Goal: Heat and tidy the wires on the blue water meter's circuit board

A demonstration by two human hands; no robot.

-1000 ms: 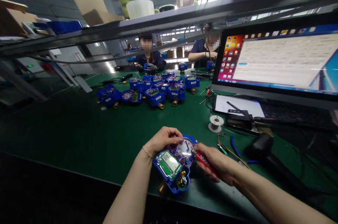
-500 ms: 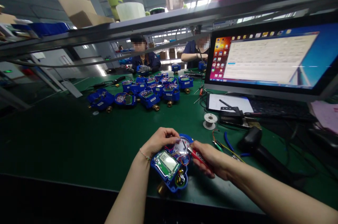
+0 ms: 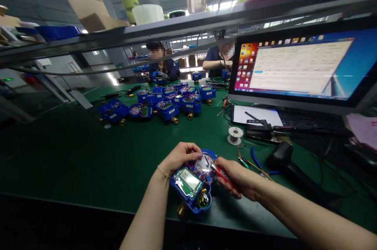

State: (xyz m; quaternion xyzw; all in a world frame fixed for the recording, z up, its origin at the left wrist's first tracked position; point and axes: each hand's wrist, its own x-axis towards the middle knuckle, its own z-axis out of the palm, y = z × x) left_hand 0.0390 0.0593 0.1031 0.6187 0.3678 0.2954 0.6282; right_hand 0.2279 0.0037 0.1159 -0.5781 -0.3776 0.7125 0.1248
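A blue water meter (image 3: 193,188) with a small LCD screen, thin wires and a brass fitting lies at the near edge of the green bench. My left hand (image 3: 179,156) curls over its far left side and grips the housing. My right hand (image 3: 238,178) is closed round a red-handled tool (image 3: 221,174), whose tip touches the wires at the meter's open dial.
Several blue meters (image 3: 166,102) are grouped mid-bench. A computer monitor (image 3: 300,71) stands at right, with a solder spool (image 3: 235,135), pliers (image 3: 257,160) and a black handheld scanner (image 3: 284,159) before it. Two other people (image 3: 161,65) work at the far side. A shelf (image 3: 188,26) runs overhead.
The view has shifted a little. Both hands stay on the meter; the red tool's tip has moved slightly over the wires.
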